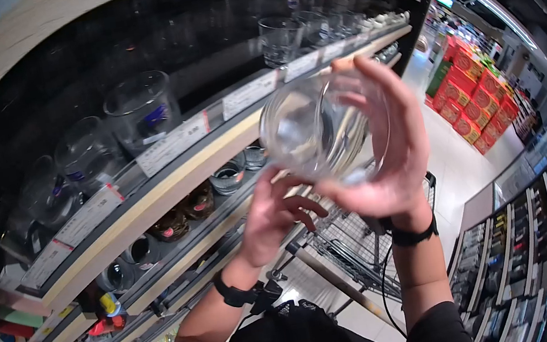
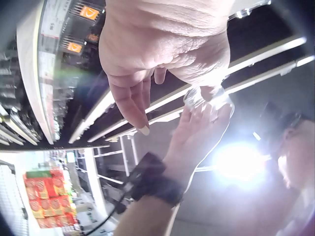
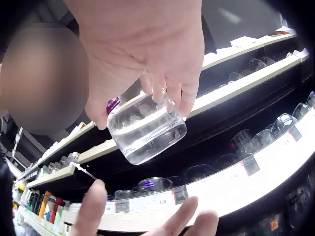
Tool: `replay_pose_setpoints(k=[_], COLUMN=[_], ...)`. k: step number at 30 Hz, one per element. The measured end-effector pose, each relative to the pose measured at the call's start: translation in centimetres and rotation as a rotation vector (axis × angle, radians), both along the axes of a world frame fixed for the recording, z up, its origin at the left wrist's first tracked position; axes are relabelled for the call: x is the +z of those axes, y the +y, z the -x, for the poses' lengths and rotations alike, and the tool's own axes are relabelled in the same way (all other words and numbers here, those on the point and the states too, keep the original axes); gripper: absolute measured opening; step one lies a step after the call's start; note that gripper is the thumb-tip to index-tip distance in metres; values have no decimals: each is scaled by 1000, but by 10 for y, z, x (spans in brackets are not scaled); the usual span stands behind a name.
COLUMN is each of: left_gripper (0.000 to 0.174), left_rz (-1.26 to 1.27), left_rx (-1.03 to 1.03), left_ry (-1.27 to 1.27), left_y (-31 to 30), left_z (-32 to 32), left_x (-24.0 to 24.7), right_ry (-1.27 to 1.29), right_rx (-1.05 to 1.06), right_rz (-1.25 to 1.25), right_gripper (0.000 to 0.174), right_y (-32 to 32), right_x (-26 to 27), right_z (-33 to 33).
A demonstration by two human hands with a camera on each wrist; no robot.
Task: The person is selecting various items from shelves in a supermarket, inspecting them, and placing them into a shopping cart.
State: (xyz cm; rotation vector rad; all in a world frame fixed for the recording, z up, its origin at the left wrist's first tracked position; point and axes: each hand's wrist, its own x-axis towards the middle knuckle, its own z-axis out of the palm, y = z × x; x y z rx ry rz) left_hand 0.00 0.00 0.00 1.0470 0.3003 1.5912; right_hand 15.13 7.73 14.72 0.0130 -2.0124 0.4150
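Note:
My right hand [image 1: 400, 145] grips a clear drinking glass [image 1: 292, 129], tilted on its side, with fingers along one side and thumb on the other. A purple label [image 3: 113, 104] shows on the glass beside the thumb in the right wrist view. Below and left of the glass is my left hand [image 1: 270, 217], fingers loosely bent and holding nothing. In the right wrist view the left fingertips [image 3: 98, 194] stand apart from the glass. The left wrist view has the left palm [image 2: 162, 49] in front, with the right hand [image 2: 194, 132] and glass beyond.
A shelf [image 1: 214, 155] with price tags runs along the left, bearing several glasses [image 1: 141, 113]. Lower shelves hold more glassware [image 1: 225, 178]. A shopping cart [image 1: 353, 251] stands below the hands. Red boxes [image 1: 471, 95] are stacked down the aisle, and another shelf rack [image 1: 519, 254] lines the right.

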Motion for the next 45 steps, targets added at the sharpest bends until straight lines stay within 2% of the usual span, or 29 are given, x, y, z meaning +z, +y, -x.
replay_pose_setpoints(k=[1, 2, 3, 4, 5, 6, 7, 10, 13, 14, 16, 17, 20, 21, 22, 23, 26, 29, 30, 32, 33, 35, 36, 37, 39, 41, 43, 45], left_gripper=[97, 107, 119, 125, 130, 136, 136, 137, 132, 132, 130, 130, 133, 133, 131, 128, 122, 116, 114, 110, 110, 117, 117, 120, 126, 127, 127, 127], left_rz=[-75, -2, 10, 34, 65, 79, 86, 216, -97, -89, 393, 400, -180, -179, -160, -135, -56, 20, 42, 81, 81, 172, 173, 184, 206, 252, 206, 173], left_rx=[56, 22, 7, -5, -39, 42, 42, 46, -34, -29, 171, 172, -504, -507, -470, -431, -322, -212, -173, -93, -92, -118, -116, -106, -86, -74, -28, -67], left_ry=[-96, -161, -136, -120, -131, -114, -110, -242, -400, -397, -127, -133, -677, -681, -630, -588, -410, -234, -176, -57, -54, -118, -118, -99, -63, -70, -63, -91], left_y=[-4, -16, -25, -30, -25, -22, -24, -18, -14, -25, -55, -57, -50, -49, -47, -47, -46, -46, -46, -47, -50, -56, -57, -58, -61, -60, -59, -51], left_z=[-3, -7, 8, 10, -12, -16, -13, -14, -16, -10, 0, -2, -7, -8, -11, -16, -19, -22, -22, -23, -24, -26, -24, -21, -13, -10, -12, -15], left_x=[14, 30, 39, 49, 46, 45, 40, 3, -14, -14, 30, 27, 19, 16, 12, 7, -2, -11, -13, -15, -14, -8, -7, -7, -7, -10, 1, -8], right_ry=[-28, -94, -61, -94, -155, -128, -108, -123, -88, -42, -2, 12, 58, 94, 127, 115, 139, 87, 88, -199, -196, -268, -247, -247, -121, -115, -56, -50], right_rx=[24, -4, 61, 58, 34, 66, 76, 22, -17, -23, -29, -67, -114, -126, -161, -165, -288, -327, -328, -335, -335, -363, -363, -359, -368, -372, -391, -421], right_rz=[-2, -30, 46, 13, -12, 21, 39, 52, 40, 15, -16, -43, -135, -182, -195, -189, -331, -342, -337, -387, -387, -181, -228, -229, -83, -118, -143, -175], right_gripper=[112, 112, 110, 109, 107, 103, 82, 83, 88, 90, 92, 90, 87, 85, 71, 71, 39, 54, 54, 79, 79, 95, 106, 106, 91, 93, 91, 89], right_y=[-8, -21, -35, -39, -37, -40, -46, -57, -59, -60, -61, -65, -71, -76, -81, -87, -99, -107, -107, -105, -104, -102, -95, -94, -93, -91, -91, -92], right_x=[-5, -9, -8, -9, -16, -20, -19, -29, -38, -42, -49, -55, -63, -66, -70, -71, -73, -74, -70, -59, -58, -55, -56, -59, -63, -67, -74, -78], right_z=[-5, -10, 0, -2, -24, -22, -14, -9, -2, 0, 0, -3, -8, -10, -11, -18, -21, -21, -25, -35, -35, -32, -32, -31, -29, -30, -32, -37])
